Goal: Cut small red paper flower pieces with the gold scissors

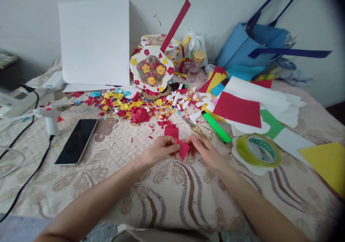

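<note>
My left hand (pixel 165 148) pinches a small folded piece of red paper (pixel 183 149) between thumb and fingers, just above the patterned cloth. At the right corner of that paper is my right hand (pixel 201 148), its fingers curled and closed against the edge; the fingertips are partly hidden. Another red paper square (pixel 171 132) lies just behind my left hand. Beyond my right hand rest gold-handled scissors (pixel 201 130), blades pointing away to the left, and a green utility knife (pixel 217 127).
Paper scraps (pixel 140 115) cover the back middle, before a flower-decorated paper fan shape (pixel 151 69). On the left lie a phone (pixel 77 141) and a white glue gun (pixel 51 121) with cords. Rightward are a tape roll (pixel 249 151), red sheet (pixel 238 109), yellow sheet (pixel 327 164) and blue bag (pixel 237 48).
</note>
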Available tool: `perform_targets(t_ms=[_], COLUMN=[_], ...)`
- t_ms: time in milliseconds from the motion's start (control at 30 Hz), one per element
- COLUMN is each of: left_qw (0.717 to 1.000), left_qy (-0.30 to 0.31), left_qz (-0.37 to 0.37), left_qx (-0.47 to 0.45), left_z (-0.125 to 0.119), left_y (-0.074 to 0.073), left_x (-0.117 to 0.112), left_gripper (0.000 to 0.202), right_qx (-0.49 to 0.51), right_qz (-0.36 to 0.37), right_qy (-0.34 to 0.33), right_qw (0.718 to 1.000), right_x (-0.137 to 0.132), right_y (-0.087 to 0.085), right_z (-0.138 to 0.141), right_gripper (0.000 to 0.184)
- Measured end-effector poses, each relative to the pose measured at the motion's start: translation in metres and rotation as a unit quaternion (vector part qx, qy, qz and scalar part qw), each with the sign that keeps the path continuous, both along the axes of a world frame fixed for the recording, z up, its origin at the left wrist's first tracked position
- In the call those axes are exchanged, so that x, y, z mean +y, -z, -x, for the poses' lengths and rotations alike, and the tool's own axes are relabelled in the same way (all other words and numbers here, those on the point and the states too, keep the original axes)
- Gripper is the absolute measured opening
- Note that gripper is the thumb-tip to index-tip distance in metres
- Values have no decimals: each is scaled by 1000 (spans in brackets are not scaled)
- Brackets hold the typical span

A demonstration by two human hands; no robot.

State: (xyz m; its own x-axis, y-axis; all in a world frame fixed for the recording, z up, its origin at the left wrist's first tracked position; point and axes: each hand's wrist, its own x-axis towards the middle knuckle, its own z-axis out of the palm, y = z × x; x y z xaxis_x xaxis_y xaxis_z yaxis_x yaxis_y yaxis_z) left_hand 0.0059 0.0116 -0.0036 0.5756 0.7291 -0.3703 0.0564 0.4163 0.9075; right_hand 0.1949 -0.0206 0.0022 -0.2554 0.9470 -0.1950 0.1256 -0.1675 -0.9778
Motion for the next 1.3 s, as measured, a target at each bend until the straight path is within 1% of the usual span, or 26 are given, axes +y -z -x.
perform_targets(t_ms=[67, 133, 267, 333, 467, 533, 600, 667, 800, 900, 967, 1100, 1167, 1233, 1300], left_qw=[1000, 999, 999, 999, 998, 997, 997, 998, 1000, 1000, 999, 996, 994, 992, 986], left_qy=[-20, -31, -27, -16, -20, -25, -25, -17, -9, -4, -8, -54, -64, -47, -14], left_qz=[8, 15, 29, 36, 50, 54, 54, 49, 8, -27, -42, -59, -77, -112, -166], left_qx=[-7, -13, -24, -30, -42, -43, -40, -34, -13, -6, -12, -24, -34, -37, -14], left_z=[0, 0, 0, -1, -3, -4, -4, -2, 3, 6, 6, 3, 3, 3, 4], left_y=[-1, -2, -3, -2, -2, -3, -4, -5, -7, -5, -3, -2, -2, -4, -6], left_x=[0, 0, -1, -2, -4, -4, -3, -2, 3, 5, 6, 6, 6, 5, 3], left_gripper=[30, 31, 32, 34, 39, 40, 39, 36, 21, 14, 16, 32, 28, 20, 24], right_qx=[21, 18, -33, -75, -163, -187, -185, -161, -121, -119, -104, -73, -89, -108, -117], right_qz=[9, 6, -10, -33, -131, -165, -167, -147, -105, -112, -125, -149, -165, -172, -174], right_qy=[12, 7, -24, -21, 22, 35, 36, 29, 23, 34, 44, 55, 52, 54, 66], right_qw=[1000, 1000, 999, 996, 978, 968, 968, 976, 987, 986, 986, 985, 981, 978, 976], right_x=[0, 0, 0, -1, -5, -7, -7, -6, -2, 0, 1, 1, 1, 1, 0], right_y=[0, -1, -3, -4, -3, -4, -4, -4, -2, 0, 2, 3, 1, 0, -2], right_z=[0, 0, 0, 1, 5, 6, 6, 5, 0, -1, -2, -2, -3, -3, -3], right_gripper=[42, 41, 27, 20, 14, 14, 15, 16, 19, 18, 13, 7, 6, 7, 9])
